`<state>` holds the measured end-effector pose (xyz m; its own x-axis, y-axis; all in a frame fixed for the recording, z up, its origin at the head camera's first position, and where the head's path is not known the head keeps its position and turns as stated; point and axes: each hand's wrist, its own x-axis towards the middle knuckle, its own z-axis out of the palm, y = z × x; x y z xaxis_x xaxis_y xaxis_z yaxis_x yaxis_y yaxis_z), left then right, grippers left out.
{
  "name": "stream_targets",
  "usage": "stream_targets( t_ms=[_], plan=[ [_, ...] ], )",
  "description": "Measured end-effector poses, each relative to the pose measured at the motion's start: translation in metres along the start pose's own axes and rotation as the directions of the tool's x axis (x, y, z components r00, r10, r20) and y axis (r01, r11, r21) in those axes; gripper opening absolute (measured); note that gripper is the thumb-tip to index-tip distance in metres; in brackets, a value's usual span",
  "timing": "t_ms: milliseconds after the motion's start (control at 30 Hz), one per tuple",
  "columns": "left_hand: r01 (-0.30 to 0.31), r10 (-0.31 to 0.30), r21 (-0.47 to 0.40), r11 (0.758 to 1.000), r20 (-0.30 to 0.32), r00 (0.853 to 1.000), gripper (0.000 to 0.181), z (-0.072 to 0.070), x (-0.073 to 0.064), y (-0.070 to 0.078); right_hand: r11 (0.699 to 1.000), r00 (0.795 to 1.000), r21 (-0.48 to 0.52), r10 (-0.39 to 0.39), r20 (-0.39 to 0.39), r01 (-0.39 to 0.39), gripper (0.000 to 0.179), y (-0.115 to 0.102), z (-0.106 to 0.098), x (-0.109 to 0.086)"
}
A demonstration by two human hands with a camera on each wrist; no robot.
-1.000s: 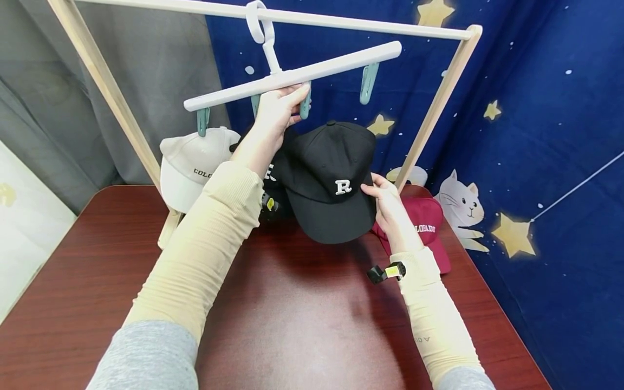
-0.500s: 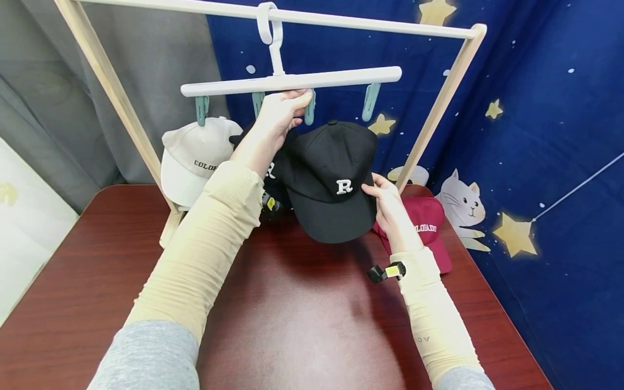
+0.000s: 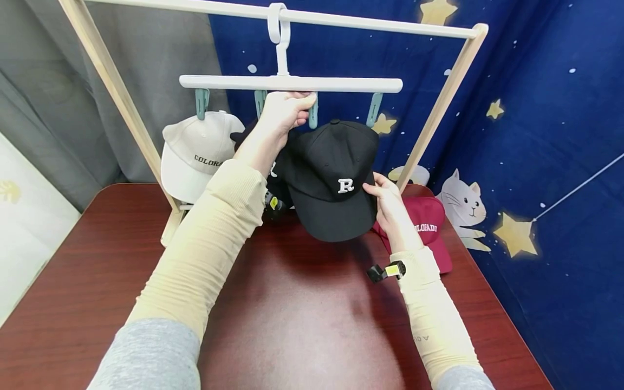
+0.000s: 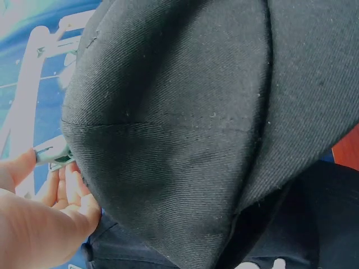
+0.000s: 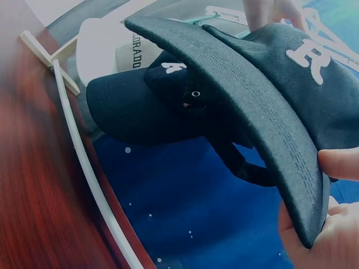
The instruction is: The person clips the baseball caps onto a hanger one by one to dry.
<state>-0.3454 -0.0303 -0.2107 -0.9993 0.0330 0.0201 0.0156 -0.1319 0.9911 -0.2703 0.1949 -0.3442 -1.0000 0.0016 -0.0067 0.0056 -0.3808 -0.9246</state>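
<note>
In the head view my right hand (image 3: 389, 205) grips a black cap (image 3: 333, 154) with a white R by its brim's side edge. The right wrist view shows the thumb on top of the brim (image 5: 241, 106) and fingers beneath. My left hand (image 3: 287, 112) pinches a green clip (image 3: 313, 111) under the white hanger (image 3: 351, 84), just above the cap's crown. That clip (image 4: 51, 152) also shows between thumb and fingers in the left wrist view. A second black cap (image 5: 120, 106) hangs behind, partly hidden by my left arm; a white cap (image 3: 195, 143) hangs from the left-end clip.
The hanger hooks over the top rail of a wooden rack (image 3: 441, 97) on a red-brown table (image 3: 292, 325). A dark red cap (image 3: 429, 216) lies at right, behind my right forearm. Another green clip (image 3: 374, 110) hangs at the hanger's right end. A blue starry curtain (image 3: 551, 135) backs the table.
The hanger has swung from slanting, right end high, to level. Its hook has shifted right along the rail, and the white cap has risen slightly. Both hands keep nearly the same places.
</note>
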Motion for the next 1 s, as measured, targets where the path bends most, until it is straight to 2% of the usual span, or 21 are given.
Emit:
stream_targets(
  t_ms=[267,567,767,1000],
  plan=[
    [-0.031,0.032,0.032,0.999,-0.025,0.999,0.015,0.0027,-0.0014,0.0005,1.0,1.0,0.014,-0.027,0.014,0.026,0.024,0.0009,-0.001,0.0001],
    [-0.023,0.026,0.064,0.998,-0.032,0.999,0.017,0.0048,-0.0045,0.0035,0.998,0.998,0.044,-0.051,0.028,0.05,0.027,0.0012,-0.0004,0.0013],
    [-0.008,0.01,0.069,0.998,-0.033,0.999,0.016,0.0051,-0.0061,0.0047,0.998,0.999,0.034,-0.044,-0.004,0.044,0.023,-0.0004,0.0006,0.0029],
    [-0.01,0.012,0.053,0.999,-0.029,0.999,0.015,0.0065,-0.0069,0.0036,1.0,0.996,0.016,-0.013,-0.086,0.015,0.016,0.0004,-0.0004,0.0042]
  ],
)
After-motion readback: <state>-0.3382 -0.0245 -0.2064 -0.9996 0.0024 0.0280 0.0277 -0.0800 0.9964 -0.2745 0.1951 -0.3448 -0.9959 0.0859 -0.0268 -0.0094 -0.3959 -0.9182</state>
